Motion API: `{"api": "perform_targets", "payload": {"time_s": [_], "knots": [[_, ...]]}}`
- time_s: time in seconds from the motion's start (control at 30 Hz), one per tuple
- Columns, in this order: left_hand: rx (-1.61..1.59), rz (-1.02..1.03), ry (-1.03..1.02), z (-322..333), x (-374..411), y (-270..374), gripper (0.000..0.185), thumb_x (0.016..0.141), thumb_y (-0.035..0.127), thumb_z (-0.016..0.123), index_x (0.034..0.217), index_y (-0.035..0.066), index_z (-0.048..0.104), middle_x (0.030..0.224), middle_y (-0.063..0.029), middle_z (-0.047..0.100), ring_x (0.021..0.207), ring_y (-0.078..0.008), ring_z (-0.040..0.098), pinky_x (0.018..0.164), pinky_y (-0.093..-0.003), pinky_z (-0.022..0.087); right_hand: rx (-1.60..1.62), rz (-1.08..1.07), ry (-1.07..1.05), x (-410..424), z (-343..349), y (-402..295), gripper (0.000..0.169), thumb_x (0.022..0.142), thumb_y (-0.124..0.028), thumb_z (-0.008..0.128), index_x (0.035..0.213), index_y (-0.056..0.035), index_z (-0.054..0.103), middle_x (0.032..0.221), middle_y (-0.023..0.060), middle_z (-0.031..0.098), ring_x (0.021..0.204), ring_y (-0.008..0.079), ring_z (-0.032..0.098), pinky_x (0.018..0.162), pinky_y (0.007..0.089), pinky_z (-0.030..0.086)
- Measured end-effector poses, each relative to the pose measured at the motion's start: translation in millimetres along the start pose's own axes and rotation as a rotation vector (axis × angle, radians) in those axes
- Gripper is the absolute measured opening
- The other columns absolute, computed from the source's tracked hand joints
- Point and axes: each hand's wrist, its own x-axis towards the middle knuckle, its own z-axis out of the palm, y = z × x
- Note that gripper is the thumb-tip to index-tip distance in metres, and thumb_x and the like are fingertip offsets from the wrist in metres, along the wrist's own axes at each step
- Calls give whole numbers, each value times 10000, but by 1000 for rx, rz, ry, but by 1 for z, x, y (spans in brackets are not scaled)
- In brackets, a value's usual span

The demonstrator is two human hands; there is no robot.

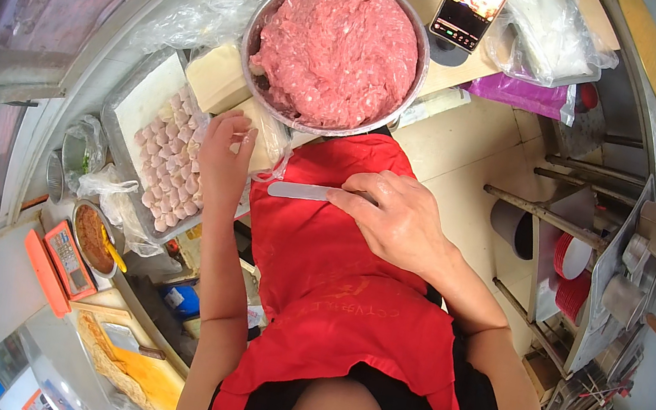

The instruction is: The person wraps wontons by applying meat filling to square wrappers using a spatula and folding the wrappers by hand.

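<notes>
A large metal bowl (425,69) heaped with pink minced meat (339,52) stands at the top. My right hand (394,215) holds a flat filling spatula (299,191) over the red apron, its blade pointing left. At the right edge of a metal tray (119,101), my left hand (228,141) has its fingers curled; whether something thin lies between them cannot be told. Rows of small filled wontons (171,161) cover much of the tray. Near my left fingers lies a stack of pale dough wrappers (217,77), with more wrappers partly under clear plastic below the bowl.
A phone (471,9) leans on a stand at the top right, near a plastic-covered tray (550,40). Lower left are an orange scale (68,260), a bowl of brown sauce (97,239) and a cleaver (126,339). A metal rack (610,250) with pots stands right.
</notes>
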Motion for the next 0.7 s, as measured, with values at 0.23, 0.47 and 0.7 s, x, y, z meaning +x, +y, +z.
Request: {"api": "perform_targets", "payload": {"time_s": [0.23, 0.47, 0.7], "knots": [[-254, -74, 92, 2, -6, -11, 181, 872, 10, 694, 1047, -2, 649, 1198, -133, 634, 1044, -194, 644, 866, -313, 535, 8, -1, 0, 3, 0, 0, 275, 763, -50, 655, 1031, -82, 708, 958, 68, 628, 784, 237, 629, 632, 356, 516], [199, 191, -141, -9, -16, -4, 179, 809, 29, 732, 975, 16, 667, 1040, -126, 627, 955, -319, 618, 822, -405, 499, 6, -9, -16, 4, 4, -1, 277, 764, -52, 655, 1034, -84, 709, 951, 68, 628, 784, 233, 626, 627, 351, 512], [182, 200, -165, -7, -14, -10, 169, 789, 34, 733, 948, 25, 678, 1034, -118, 642, 992, -317, 613, 853, -409, 488, 8, -7, -16, 6, 3, -3, 285, 760, -53, 652, 1037, -87, 708, 952, 68, 629, 794, 237, 627, 642, 358, 514]]}}
